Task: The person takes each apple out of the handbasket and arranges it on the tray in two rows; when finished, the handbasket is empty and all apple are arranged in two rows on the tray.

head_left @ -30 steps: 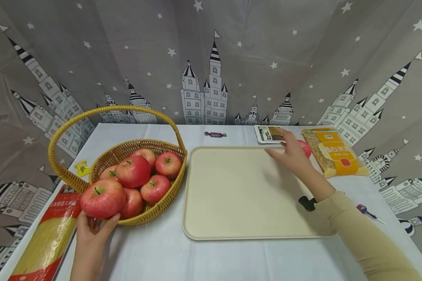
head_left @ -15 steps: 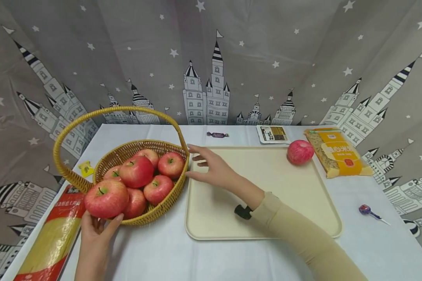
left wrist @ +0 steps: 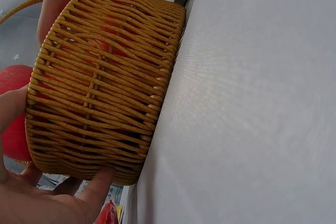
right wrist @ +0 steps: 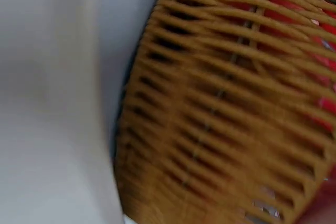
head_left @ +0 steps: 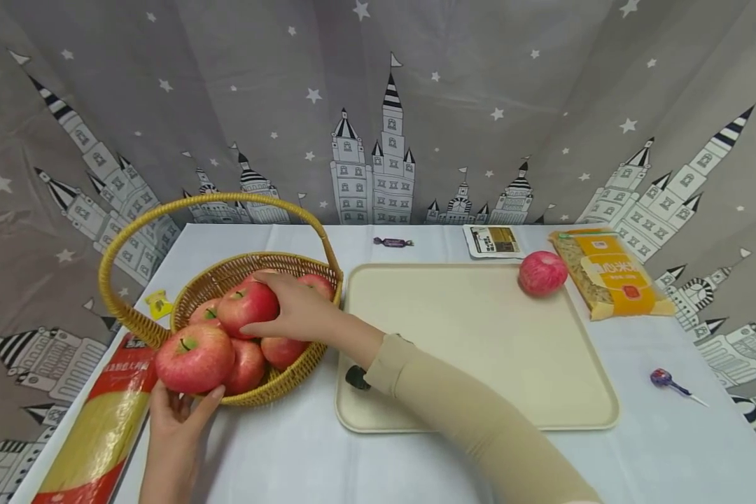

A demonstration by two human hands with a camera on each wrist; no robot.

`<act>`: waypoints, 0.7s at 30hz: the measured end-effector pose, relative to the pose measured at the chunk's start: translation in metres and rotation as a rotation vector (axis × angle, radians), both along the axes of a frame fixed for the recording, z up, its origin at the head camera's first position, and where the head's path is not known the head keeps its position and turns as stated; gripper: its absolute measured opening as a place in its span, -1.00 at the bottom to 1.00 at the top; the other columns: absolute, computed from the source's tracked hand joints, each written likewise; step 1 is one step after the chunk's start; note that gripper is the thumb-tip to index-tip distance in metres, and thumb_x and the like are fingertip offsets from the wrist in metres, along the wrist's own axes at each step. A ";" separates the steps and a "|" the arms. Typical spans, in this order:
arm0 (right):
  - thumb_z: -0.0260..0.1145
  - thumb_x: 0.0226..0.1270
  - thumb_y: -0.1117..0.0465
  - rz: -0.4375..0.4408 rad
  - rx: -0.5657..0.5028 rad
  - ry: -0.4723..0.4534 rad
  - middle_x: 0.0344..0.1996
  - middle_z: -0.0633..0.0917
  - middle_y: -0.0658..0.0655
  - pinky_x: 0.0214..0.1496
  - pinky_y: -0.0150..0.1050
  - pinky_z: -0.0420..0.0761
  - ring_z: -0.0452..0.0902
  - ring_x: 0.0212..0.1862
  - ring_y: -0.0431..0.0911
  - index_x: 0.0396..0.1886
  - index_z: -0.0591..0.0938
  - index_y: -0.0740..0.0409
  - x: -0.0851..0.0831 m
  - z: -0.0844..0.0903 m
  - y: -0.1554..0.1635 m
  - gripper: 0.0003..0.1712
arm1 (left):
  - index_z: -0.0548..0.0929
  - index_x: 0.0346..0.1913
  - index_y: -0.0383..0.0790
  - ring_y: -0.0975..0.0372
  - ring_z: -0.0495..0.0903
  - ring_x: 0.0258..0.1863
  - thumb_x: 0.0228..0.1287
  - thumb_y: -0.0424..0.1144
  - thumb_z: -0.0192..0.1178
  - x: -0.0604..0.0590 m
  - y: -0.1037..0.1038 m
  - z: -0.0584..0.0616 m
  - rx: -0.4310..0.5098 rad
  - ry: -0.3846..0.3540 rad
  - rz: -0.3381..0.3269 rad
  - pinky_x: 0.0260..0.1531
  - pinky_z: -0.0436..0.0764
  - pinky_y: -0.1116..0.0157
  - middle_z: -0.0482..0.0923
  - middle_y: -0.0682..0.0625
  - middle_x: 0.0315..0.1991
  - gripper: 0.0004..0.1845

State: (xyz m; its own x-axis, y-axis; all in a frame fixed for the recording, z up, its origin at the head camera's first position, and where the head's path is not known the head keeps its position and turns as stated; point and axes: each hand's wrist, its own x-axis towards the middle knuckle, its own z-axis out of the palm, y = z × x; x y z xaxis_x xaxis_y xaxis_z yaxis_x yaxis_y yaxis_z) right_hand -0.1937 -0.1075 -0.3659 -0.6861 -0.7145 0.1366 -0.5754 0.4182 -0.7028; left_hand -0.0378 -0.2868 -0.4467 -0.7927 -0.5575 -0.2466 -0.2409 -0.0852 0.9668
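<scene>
A woven yellow basket [head_left: 271, 388] with a tall handle holds several red apples at the table's left. My right hand [head_left: 266, 302] reaches into it from across the tray, fingers and thumb curved round the middle apple [head_left: 242, 311]. My left hand [head_left: 179, 402] rests against the basket's near-left wall, under a big apple [head_left: 194, 357] at the rim. In the left wrist view the thumb [left wrist: 89, 190] lies straight along the foot of the basket [left wrist: 105, 77]. The right wrist view shows only the blurred basket wall [right wrist: 226, 103]. One apple [head_left: 543, 272] lies on the cream tray [head_left: 479, 350], at its far right corner.
A red and yellow noodle pack [head_left: 94, 427] lies at the near left. A yellow packet [head_left: 611, 273], a small white packet [head_left: 493, 240] and a purple sweet [head_left: 390, 242] sit along the back. A lollipop [head_left: 664, 380] lies right of the tray. A star-printed curtain hangs behind.
My right hand let go of an apple at the tray's far right corner, swept left across the tray and now lies on the apples in the basket. The left hand stayed put.
</scene>
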 end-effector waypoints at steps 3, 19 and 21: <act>0.40 0.13 -0.21 -0.022 0.016 0.005 0.29 0.36 -0.09 0.19 -0.46 0.42 0.34 0.19 -0.30 0.40 0.29 0.03 0.001 -0.004 -0.008 -0.08 | -0.01 0.46 0.28 0.18 -0.14 0.49 0.13 -0.20 0.42 0.000 -0.001 -0.001 -0.003 -0.006 -0.005 0.42 0.08 0.15 -0.14 0.15 0.51 -0.01; 0.54 -0.01 -0.06 -0.198 -0.228 0.012 0.17 0.45 0.00 0.05 -0.41 0.55 0.45 0.07 -0.21 0.36 0.32 0.04 0.009 0.011 0.057 -0.06 | -0.01 0.46 0.31 0.21 -0.15 0.49 0.12 -0.15 0.42 -0.001 -0.002 -0.007 -0.002 -0.023 0.002 0.41 0.10 0.11 -0.15 0.18 0.51 -0.01; 0.56 -0.02 0.01 -0.200 -0.269 0.042 0.16 0.45 0.05 0.03 -0.40 0.58 0.46 0.05 -0.16 0.38 0.30 0.08 0.008 0.015 0.080 -0.03 | -0.01 0.46 0.30 0.21 -0.15 0.49 0.13 -0.17 0.42 -0.001 -0.002 -0.005 0.000 -0.011 -0.004 0.42 0.09 0.11 -0.15 0.18 0.51 -0.02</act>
State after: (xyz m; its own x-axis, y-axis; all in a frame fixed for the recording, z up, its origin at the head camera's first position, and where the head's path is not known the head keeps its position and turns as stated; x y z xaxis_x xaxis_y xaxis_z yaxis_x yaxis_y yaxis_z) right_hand -0.1854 -0.0276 -0.3507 -0.7989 -0.5011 0.3325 -0.5312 0.3287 -0.7809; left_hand -0.0392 -0.2883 -0.4522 -0.7920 -0.5548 -0.2550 -0.2513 -0.0844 0.9642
